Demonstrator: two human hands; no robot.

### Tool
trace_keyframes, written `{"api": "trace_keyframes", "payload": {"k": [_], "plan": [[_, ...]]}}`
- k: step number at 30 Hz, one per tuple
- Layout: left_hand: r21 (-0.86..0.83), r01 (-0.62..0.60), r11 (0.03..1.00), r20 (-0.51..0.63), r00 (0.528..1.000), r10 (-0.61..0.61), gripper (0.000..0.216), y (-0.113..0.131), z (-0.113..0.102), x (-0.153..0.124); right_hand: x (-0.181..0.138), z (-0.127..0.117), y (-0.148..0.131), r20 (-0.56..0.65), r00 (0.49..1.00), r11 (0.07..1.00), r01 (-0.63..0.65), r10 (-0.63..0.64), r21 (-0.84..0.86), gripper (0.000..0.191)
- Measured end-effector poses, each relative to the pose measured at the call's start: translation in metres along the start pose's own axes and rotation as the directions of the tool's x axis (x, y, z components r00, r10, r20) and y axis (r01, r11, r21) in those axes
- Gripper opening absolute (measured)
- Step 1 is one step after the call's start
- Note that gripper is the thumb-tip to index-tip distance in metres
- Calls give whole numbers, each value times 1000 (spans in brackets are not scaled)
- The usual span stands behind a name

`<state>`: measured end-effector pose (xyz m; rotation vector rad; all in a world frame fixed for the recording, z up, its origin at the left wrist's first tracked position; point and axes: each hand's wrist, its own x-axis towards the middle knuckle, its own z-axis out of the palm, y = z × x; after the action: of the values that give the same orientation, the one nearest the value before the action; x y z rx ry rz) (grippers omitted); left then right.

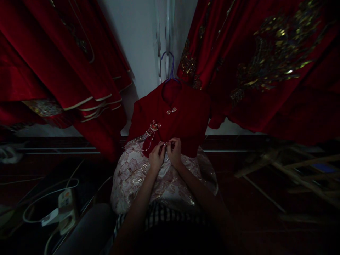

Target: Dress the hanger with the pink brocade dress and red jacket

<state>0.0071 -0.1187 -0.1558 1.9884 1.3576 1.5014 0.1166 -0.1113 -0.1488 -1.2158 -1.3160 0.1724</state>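
A red jacket (186,117) hangs in front of me on a purple hanger (172,67), above a pale floral skirt (130,170) with a shiny pattern. Both of my hands meet at the jacket's lower front edge. My left hand (157,156) pinches the cloth there, fingers bent. Close beside it, my right hand (174,150) pinches the same edge, where small bead-like bits show between the fingertips; their exact kind is too small to tell. Higher on the jacket sit a beaded tassel brooch (153,128) and a small flower-shaped fastener (171,111).
Red garments with gold trim (87,71) hang at left, and others with gold sequins (278,53) at right. A power strip (66,209) with white cables lies at lower left. A wooden frame (292,170) stands on the dark floor at right.
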Motion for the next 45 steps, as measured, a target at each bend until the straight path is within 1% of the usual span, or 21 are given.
{"api": "trace_keyframes", "payload": {"k": [2,6,11,14,18,23,27,29,30,32,34,37,39,40,42,44,45], "plan": [[39,-38,999,27,999,37,26,0,-3,2,-1,2,1,11,999,998,-49,48,43,6],[92,-82,992,-36,996,86,21,2,-8,7,-1,6,3,30,990,984,-143,141,108,11],[38,-123,992,-35,992,125,19,4,-7,12,0,8,5,28,991,986,-135,133,95,10],[12,-122,993,-38,992,122,18,4,-5,13,0,8,5,28,991,986,-132,130,101,10],[5,-117,993,-71,991,117,19,4,-4,12,-1,7,3,36,991,984,-133,130,119,10],[9,-80,997,-114,990,80,19,6,-4,8,-4,6,1,39,991,984,-135,132,117,9],[-25,-7,1000,-161,987,3,18,12,-4,6,-6,5,1,55,989,983,-140,134,119,10],[-70,74,995,-170,982,-85,18,13,-2,7,-7,4,1,73,987,981,-148,140,122,11],[-119,129,984,-156,977,-147,19,13,-1,8,-8,4,1,80,987,981,-149,140,124,11],[-258,250,933,-86,956,-279,22,11,1,11,-9,4,1,79,990,984,-123,114,127,13],[-392,352,850,38,929,-368,25,9,4,15,-10,3,1,60,996,989,-69,62,127,15],[-527,434,731,218,900,-377,26,5,4,25,-11,2,1,11,1000,992,0,-2,127,23],[-585,466,663,279,884,-376,34,2,3,37,-10,2,1,-21,1000,993,-1,3,122,21],[-602,471,644,276,880,-386,39,0,2,45,-9,2,2,-34,999,993,-9,13,117,19],[-615,458,642,207,879,-429,42,-4,0,66,-8,2,3,-56,998,994,-24,30,107,14],[-625,427,653,113,877,-466,32,-9,-2,89,-8,3,5,-72,997,994,-23,31,103,14],[-639,423,642,102,875,-474,27,-10,-2,99,-8,3,6,-79,996,994,-21,29,103,14]]}}
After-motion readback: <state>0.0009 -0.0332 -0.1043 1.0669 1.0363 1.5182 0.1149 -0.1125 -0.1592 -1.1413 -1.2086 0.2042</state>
